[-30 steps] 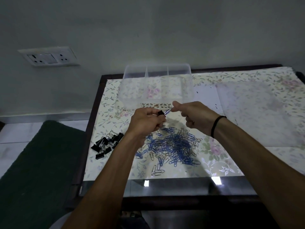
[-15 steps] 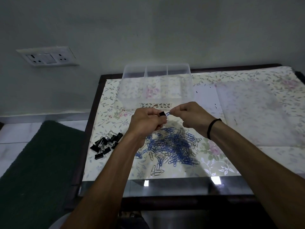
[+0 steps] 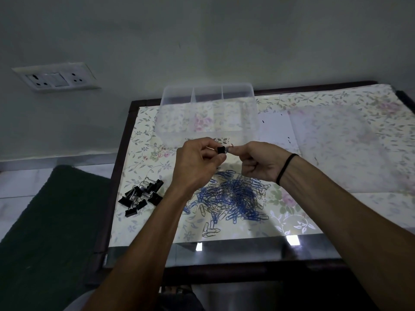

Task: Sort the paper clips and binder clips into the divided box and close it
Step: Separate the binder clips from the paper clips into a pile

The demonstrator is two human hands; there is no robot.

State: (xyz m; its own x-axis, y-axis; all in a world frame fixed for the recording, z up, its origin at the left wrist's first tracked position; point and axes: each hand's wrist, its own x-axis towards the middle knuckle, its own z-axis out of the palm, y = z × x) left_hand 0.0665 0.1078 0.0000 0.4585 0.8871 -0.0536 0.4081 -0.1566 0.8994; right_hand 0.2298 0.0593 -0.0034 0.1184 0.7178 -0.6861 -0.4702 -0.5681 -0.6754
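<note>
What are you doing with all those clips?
A person holds one black binder clip between both hands: the left hand pinches its black body and the right hand pinches its wire handle. The blue paper clips and the other binder clips lie in heaps on the table. The clear divided box looks empty.
</note>
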